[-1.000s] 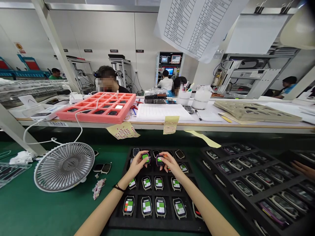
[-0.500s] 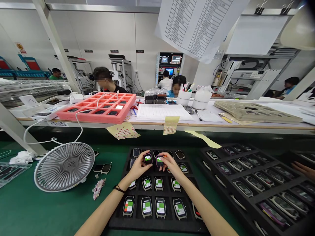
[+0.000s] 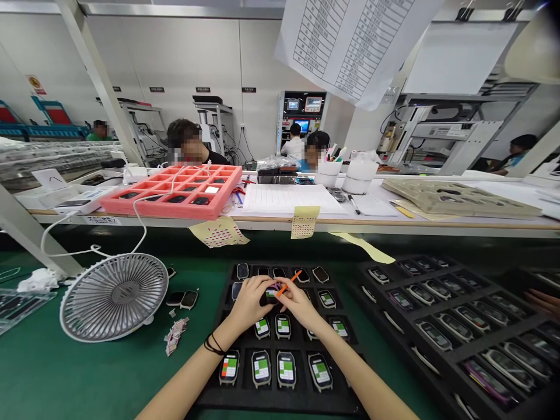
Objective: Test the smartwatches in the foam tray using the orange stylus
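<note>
My left hand (image 3: 251,300) is closed around a watch (image 3: 271,293) with a lit screen, above the black foam tray (image 3: 280,399). Its fingers cover the upper part of the watch. Close beside it, my right hand (image 3: 297,303) pinches an orange stick (image 3: 289,282), whose lower end meets the purple edge of the watch. Below both hands, rows of watch faces sit in the tray's slots, several showing green and white screens, such as the watch (image 3: 286,368) in the front row.
A second black tray of watches (image 3: 437,309) stands at the right, with another person's hand (image 3: 545,302) beyond it. A fan (image 3: 114,296) and two loose watch faces (image 3: 181,300) lie left. The shelf (image 3: 262,224) holds a pink foam tray (image 3: 214,205).
My hands have come together. Earlier each held a watch face apart; now one watch is visible in my left hand, and the orange stick stands out from my right fingers.
</note>
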`<action>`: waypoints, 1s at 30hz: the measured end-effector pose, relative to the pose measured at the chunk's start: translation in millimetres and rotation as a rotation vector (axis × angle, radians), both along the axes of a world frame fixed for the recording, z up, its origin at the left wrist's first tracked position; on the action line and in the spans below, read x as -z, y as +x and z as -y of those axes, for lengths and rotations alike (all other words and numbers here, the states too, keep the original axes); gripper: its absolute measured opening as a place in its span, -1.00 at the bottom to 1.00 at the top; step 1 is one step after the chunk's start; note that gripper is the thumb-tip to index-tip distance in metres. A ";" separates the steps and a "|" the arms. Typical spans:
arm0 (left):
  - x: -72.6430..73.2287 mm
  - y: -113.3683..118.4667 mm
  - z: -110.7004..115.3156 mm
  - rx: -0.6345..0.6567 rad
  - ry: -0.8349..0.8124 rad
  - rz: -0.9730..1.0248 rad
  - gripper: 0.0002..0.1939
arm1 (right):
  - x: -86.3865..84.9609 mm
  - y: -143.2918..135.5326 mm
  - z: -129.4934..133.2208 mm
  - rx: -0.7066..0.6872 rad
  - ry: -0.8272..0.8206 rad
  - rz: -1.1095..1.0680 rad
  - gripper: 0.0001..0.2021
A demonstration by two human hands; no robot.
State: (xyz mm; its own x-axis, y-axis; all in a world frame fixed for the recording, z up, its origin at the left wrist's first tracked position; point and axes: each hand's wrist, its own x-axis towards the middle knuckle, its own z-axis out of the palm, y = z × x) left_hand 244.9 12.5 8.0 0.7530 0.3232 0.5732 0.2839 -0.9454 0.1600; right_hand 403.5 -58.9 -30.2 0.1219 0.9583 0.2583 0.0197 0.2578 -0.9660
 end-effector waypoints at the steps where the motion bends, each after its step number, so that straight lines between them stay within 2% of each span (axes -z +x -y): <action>1: -1.4 0.0 1.3 0.011 -0.007 0.038 -0.50 | -2.8 0.4 1.3 -0.020 0.009 -0.047 -0.55; 6: -9.6 1.1 6.7 0.117 -0.107 0.233 -0.59 | -18.0 3.6 9.7 -0.222 -0.039 -0.353 -0.56; 9: -11.1 1.3 7.2 0.162 -0.103 0.243 -0.59 | -19.7 4.8 11.7 -0.356 -0.056 -0.464 -0.61; 11: -10.9 1.2 7.3 0.191 -0.104 0.245 -0.58 | -18.2 5.1 11.4 -0.395 -0.056 -0.503 -0.62; 18: -7.8 0.2 7.2 0.202 -0.153 0.222 -0.53 | -15.5 4.8 10.3 -0.355 -0.046 -0.486 -0.60; 30: -9.3 0.6 8.0 0.223 -0.092 0.178 -0.48 | -22.3 -2.6 14.2 -0.306 -0.068 -0.484 -0.49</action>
State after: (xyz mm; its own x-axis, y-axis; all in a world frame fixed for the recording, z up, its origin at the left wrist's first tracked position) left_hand 245.5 4.4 17.3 0.7013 0.2180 0.6788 0.0311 -0.9605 0.2764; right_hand 400.9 -73.1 -7.9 -0.0749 0.9811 0.1784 -0.4941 0.1189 -0.8612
